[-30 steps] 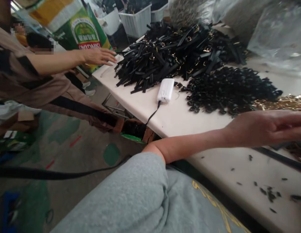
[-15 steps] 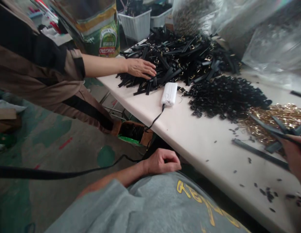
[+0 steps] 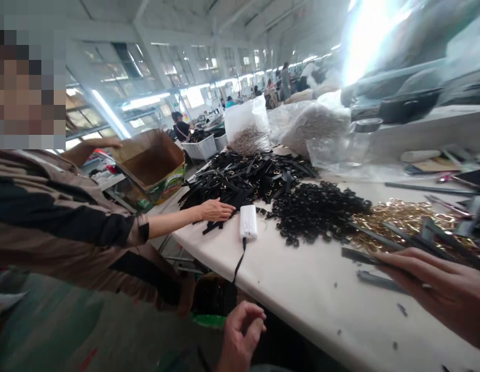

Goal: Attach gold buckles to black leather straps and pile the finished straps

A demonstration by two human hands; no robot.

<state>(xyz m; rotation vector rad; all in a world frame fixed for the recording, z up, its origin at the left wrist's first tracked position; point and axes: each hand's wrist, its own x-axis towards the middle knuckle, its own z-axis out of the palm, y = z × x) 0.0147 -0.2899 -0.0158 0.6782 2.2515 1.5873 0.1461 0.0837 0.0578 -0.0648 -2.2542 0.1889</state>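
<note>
Your right hand [image 3: 443,289] is over the white bench [image 3: 302,294] with its fingers spread out, touching a thin black strap [image 3: 369,258]. Your left hand [image 3: 240,336] is curled loosely below the bench edge, holding nothing. Another person's hand [image 3: 216,210] rests on the strap pile [image 3: 247,178], just beside the white box [image 3: 248,221].

left hand [image 3: 240,336] bare, no glove, no ring or watch visible, wrist uncovered. right hand [image 3: 445,289] bare too, fingers uncovered, no jewellery showing. sleeves not visible in this view.
</note>
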